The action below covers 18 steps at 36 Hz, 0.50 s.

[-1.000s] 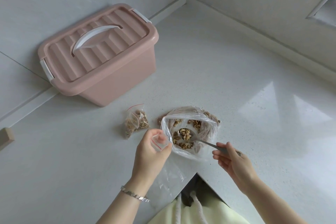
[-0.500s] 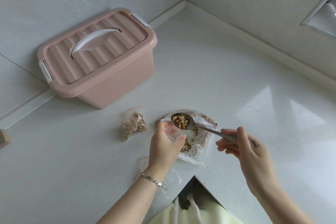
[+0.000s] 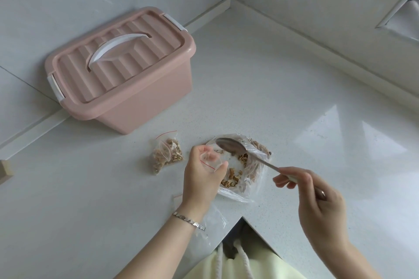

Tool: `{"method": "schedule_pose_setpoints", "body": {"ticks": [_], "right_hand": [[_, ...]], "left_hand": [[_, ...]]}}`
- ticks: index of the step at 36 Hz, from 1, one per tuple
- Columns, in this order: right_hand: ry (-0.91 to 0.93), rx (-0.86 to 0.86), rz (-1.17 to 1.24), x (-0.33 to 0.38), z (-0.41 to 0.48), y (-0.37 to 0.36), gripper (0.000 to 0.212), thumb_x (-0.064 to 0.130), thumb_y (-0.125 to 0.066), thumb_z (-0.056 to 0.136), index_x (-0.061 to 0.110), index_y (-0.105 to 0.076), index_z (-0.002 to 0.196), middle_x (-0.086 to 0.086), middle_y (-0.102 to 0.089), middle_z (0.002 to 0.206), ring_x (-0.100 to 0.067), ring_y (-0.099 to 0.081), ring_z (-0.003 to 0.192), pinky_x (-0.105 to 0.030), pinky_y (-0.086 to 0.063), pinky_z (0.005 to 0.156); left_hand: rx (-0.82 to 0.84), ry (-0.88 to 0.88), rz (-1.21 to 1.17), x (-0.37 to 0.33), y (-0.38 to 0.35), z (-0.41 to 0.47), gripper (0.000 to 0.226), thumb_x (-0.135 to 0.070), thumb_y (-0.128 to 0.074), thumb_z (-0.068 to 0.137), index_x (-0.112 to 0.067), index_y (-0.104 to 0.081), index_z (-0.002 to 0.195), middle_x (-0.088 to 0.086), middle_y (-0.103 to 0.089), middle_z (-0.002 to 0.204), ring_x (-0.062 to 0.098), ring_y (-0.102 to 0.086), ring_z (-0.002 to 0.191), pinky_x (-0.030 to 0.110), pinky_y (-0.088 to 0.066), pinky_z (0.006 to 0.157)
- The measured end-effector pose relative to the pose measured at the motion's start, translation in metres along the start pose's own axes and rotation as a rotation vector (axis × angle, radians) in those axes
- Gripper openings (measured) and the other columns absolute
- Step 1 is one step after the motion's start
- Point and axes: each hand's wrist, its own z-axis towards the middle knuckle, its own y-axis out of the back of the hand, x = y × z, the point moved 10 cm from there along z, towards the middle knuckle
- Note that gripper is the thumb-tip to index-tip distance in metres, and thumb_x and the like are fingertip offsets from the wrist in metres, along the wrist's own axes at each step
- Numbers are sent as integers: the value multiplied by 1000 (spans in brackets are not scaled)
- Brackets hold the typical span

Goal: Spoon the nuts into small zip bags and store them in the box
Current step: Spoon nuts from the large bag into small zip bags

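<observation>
Left hand (image 3: 201,176): fingers (image 3: 199,150) and thumb curl round a small zip bag (image 3: 211,159) of thin clear film with a red seal line, pinching its mouth apart just beside the near-left edge of the large bag (image 3: 254,172). A silver link bracelet (image 3: 189,221) sits on that wrist.

Right hand (image 3: 317,201): fingers closed on the handle end of a metal spoon (image 3: 231,146). The slim handle runs up-left, and the smooth oval bowl hangs tilted over the large bag, just beside the small bag's mouth.

Nuts (image 3: 233,176) are brown, broken, irregular pieces lying in the rolled-open, crinkled clear large bag, which rests on the tabletop (image 3: 306,102). The tabletop is white, glossy and finely speckled.

Filled zip bags (image 3: 166,156) lie on the tabletop left of the left hand and apart from it, lumpy with nuts, red seal lines showing.

Box (image 3: 145,106): pink plastic, rectangular with rounded corners, standing against the wall behind the bags. Its ribbed lid (image 3: 127,52) is on, with a white arched handle (image 3: 118,48) and a white latch at each end.

Flat empty clear bags (image 3: 214,218) lie under the left wrist at the tabletop edge. A small beige block (image 3: 4,170) sits at the far left. A pale yellow garment (image 3: 267,265) with white cords shows at the bottom.
</observation>
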Motion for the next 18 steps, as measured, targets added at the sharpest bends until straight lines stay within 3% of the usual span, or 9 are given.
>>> {"method": "schedule_pose_setpoints", "body": {"ticks": [3, 6, 9, 12, 18], "right_hand": [[-116, -3, -24, -21, 5, 3, 30, 51, -40, 83, 39, -67, 78, 12, -69, 69, -4, -63, 66, -8, -44, 61], [-219, 48, -108, -55, 5, 0, 32, 57, -41, 83, 39, -67, 75, 8, -69, 72, -8, -64, 66, -14, -47, 61], [-281, 83, -198, -84, 2, -3, 25, 38, -45, 92, 36, -65, 76, 3, -68, 68, -6, -63, 69, -27, -50, 68], [-294, 119, -268, -98, -2, -10, 23, 24, -45, 93, 36, -61, 82, 7, -68, 73, -2, -62, 73, -25, -50, 69], [-396, 199, -227, -124, -23, -29, 24, 22, -45, 94, 32, -64, 83, 4, -69, 72, -5, -63, 71, -20, -50, 66]], "left_hand": [[-28, -36, 6, 1, 9, -2, 35, -10, -74, 75, -24, -48, 94, -11, -59, 87, -9, -53, 95, -6, -32, 74], [-65, -45, 4, 5, 21, -6, 40, -7, -75, 72, -28, -46, 90, -12, -58, 86, -15, -50, 96, -7, -30, 77], [-77, -37, 11, 11, 28, -9, 43, -7, -76, 71, -30, -45, 91, -7, -57, 89, -22, -46, 91, -8, -27, 75], [-85, -25, 8, 17, 34, -12, 42, -7, -77, 70, -23, -47, 96, -4, -56, 89, -20, -46, 90, -7, -27, 74], [-74, -35, 8, 19, 39, -17, 44, -6, -78, 69, -14, -48, 100, -3, -55, 87, -13, -49, 84, -5, -31, 72]]}}
